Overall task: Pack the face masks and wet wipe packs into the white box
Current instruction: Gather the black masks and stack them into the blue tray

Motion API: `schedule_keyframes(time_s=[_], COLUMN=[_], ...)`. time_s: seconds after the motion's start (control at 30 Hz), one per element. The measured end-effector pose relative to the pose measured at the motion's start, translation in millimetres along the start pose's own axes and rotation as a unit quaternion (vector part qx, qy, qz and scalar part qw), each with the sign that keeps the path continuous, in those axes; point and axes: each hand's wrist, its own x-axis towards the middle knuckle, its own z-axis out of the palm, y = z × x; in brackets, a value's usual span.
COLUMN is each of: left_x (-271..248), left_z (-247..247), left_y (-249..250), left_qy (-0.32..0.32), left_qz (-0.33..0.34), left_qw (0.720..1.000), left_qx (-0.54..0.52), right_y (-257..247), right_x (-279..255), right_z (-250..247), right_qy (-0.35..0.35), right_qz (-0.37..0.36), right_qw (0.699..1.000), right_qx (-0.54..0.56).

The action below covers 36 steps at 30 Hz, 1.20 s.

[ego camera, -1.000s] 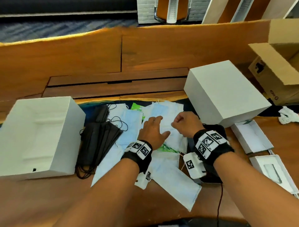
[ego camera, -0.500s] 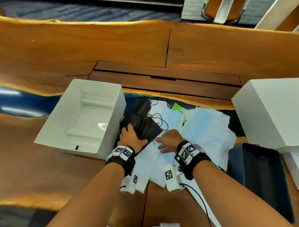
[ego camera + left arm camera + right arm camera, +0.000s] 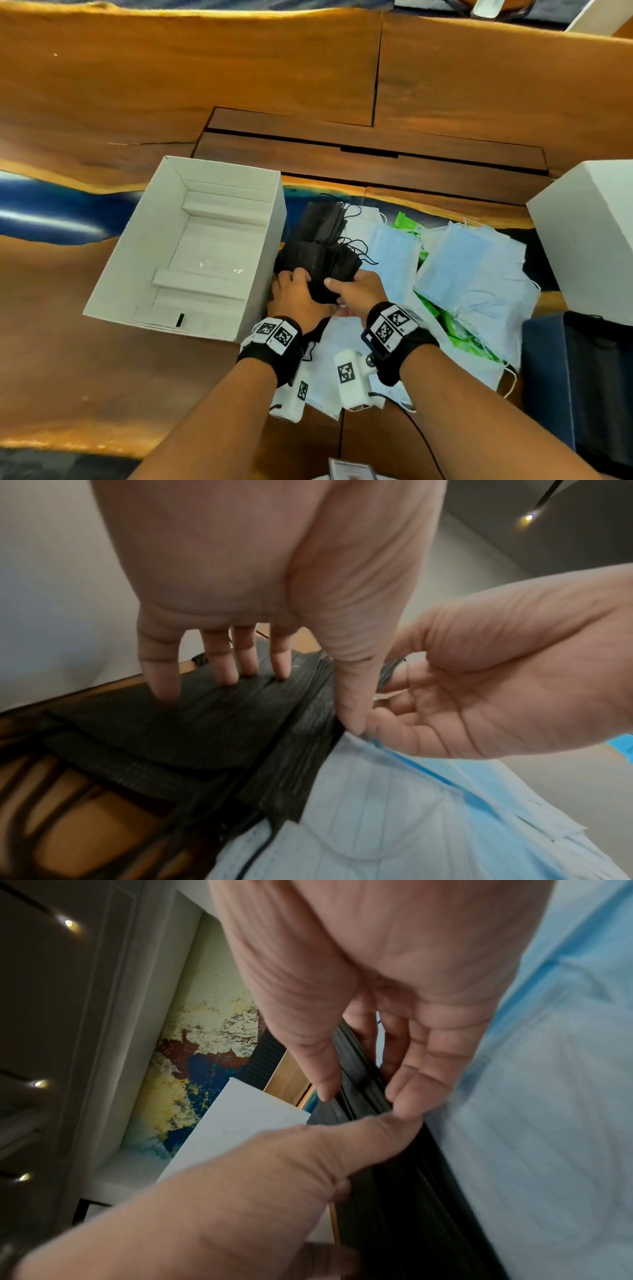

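A stack of black face masks [image 3: 322, 246] lies just right of the open white box [image 3: 279, 226], which holds only its white insert. My left hand [image 3: 294, 294] has its fingers on top of the stack's near end and its thumb at the stack's edge [image 3: 294, 702]. From the right, my right hand [image 3: 352, 291] pinches the same end, thumb above and fingers below [image 3: 365, 1102]. Light blue masks [image 3: 472, 267] lie spread to the right, with green wet wipe packs [image 3: 459, 335] partly hidden under them.
A white box lid [image 3: 589, 240] stands at the right edge. Below it, near the front right, is a dark tray [image 3: 582, 377]. All this rests on a wooden table [image 3: 205, 85] with a blue resin strip [image 3: 51, 212] left of the box.
Both hands have moved left from the blue masks to the black stack. The left hand reached it first, then the right hand joined and took hold of its near end.
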Motion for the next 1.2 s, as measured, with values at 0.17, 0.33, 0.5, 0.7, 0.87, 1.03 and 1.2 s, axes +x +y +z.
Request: schedule_keyframes(time_s=[0.17, 0.33, 0.5, 0.7, 0.87, 1.03, 1.2], left_x=[1, 0, -4, -6, -11, -12, -13], left_z=[-2, -9, -19, -8, 15, 22, 20], left_y=[-2, -11, -12, -3, 0, -7, -15], left_qy=[-0.036, -0.064, 0.008, -0.014, -0.021, 0.011, 0.013], left_qz=[0.048, 0.062, 0.088, 0.039, -0.004, -0.018, -0.012], left_qw=[0.998, 0.99, 0.974, 0.962, 0.978, 0.991, 0.994], left_qx=[-0.031, -0.113, -0.206, -0.271, -0.207, -0.129, -0.104], right_y=[-3, -6, -4, 2, 23, 38, 34], right_x=[4, 9, -7, -24, -12, -11, -17], right_z=[18, 18, -2, -24, -14, -8, -16], right_qy=[0.026, 0.055, 0.055, -0.006, 0.03, 0.041, 0.08], right_qz=[-0.033, -0.034, -0.058, -0.047, -0.023, -0.039, -0.044], right_qw=[0.997, 0.994, 0.997, 0.996, 0.998, 0.998, 0.995], right_qx=[-0.067, -0.085, -0.014, 0.071, 0.041, -0.013, -0.043])
